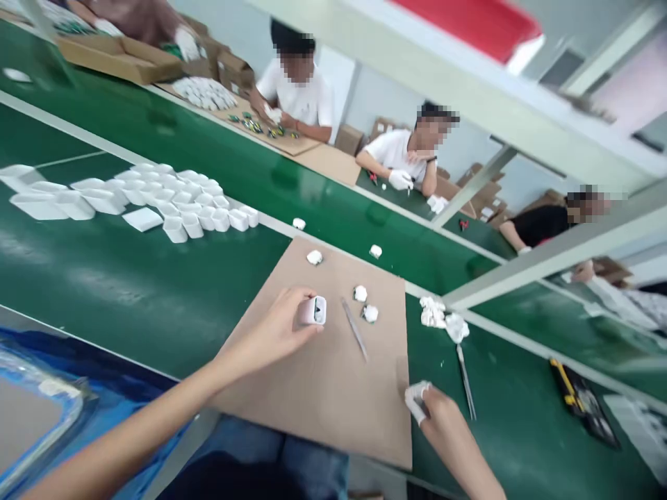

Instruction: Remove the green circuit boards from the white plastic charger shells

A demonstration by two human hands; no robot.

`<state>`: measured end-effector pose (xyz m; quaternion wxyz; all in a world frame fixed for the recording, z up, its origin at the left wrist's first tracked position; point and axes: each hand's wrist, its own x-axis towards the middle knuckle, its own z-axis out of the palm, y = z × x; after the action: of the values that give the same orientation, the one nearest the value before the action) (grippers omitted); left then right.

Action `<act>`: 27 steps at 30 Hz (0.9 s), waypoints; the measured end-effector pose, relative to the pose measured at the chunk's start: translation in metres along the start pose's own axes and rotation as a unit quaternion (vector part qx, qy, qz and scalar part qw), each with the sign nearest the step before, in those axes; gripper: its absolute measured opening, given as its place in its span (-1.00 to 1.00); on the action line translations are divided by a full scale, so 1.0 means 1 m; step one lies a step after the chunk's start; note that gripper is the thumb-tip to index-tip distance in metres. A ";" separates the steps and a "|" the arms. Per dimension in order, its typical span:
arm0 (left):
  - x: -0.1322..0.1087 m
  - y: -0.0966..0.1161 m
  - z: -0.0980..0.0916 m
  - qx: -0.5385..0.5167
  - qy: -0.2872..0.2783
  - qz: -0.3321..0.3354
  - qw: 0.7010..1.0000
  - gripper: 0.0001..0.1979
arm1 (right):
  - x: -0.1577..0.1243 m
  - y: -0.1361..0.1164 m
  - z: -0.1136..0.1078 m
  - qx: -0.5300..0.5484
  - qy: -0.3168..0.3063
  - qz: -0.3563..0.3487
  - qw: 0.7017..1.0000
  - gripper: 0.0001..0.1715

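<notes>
My left hand [284, 316] is closed around a white plastic casing [319, 310], held above the cardboard sheet [317, 389] with its open end toward the right; a dark part shows inside. At the right edge of the sheet is my right hand [435, 410], its fingers curled together and white covers on the fingertips. Whatever it may hold is hidden. Between the hands lies a thin pair of tweezers [355, 330]. Beside it rest two small white-topped parts, one [360, 293] behind the other [370, 314]. Another such part [315, 257] lies near the sheet's far edge.
Many white casings [177, 198] stand on the green bench at left. To the right are crumpled white pieces [432, 312], a second metal tool [466, 382] and a black-and-yellow tool [581, 399]. A shelf post [563, 253] slants across. Several people work across the belt [333, 208].
</notes>
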<state>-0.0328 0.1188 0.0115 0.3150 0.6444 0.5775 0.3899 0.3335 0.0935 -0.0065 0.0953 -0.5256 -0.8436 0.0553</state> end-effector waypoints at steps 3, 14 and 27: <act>0.081 0.002 -0.010 0.029 0.037 0.041 0.998 -0.64 | 0.044 0.023 -0.006 -0.040 -0.016 -0.016 0.999 -0.26; 0.282 -0.020 0.047 0.162 0.005 0.068 0.984 -0.67 | 0.331 0.092 0.024 -0.036 0.000 0.032 0.999 -0.63; 0.185 -0.030 -0.070 0.297 0.109 0.058 0.947 -0.65 | 0.223 -0.040 0.014 -0.013 -0.068 -0.220 0.973 -0.91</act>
<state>-0.1029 0.3026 0.0463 0.0211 0.6949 0.6594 0.2860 0.1991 0.2760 0.0101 0.0412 -0.3233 -0.9437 0.0576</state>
